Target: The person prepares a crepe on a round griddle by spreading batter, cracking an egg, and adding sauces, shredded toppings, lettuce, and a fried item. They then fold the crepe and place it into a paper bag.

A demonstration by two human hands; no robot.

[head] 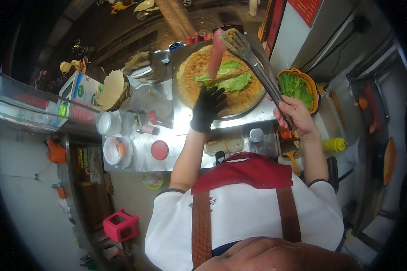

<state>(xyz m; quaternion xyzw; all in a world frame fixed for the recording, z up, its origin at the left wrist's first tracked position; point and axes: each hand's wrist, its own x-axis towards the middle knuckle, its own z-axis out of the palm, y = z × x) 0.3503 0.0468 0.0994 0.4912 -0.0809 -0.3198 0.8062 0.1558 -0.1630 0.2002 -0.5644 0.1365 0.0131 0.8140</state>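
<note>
My right hand (295,113) is closed around the handles of metal tongs (257,69) with slotted ends, raised over a large round browned flatbread (191,79). A long pink sausage (217,50) is at the tongs' far end, its lower tip close to lettuce leaves (239,83) on the flatbread. Whether the tongs' ends grip the sausage is hard to tell. A brownish strip lies across the lettuce. My left hand (207,108), in a black glove, is over the flatbread's near left edge, fingers spread by the lettuce, with nothing seen in it.
An orange basket of lettuce (315,98) stands at the right, with a yellow squeeze bottle (334,144) nearer me. Paper bags (112,89), clear containers (109,123) and a red round lid (159,150) are at the left. A shaker (256,135) stands before me.
</note>
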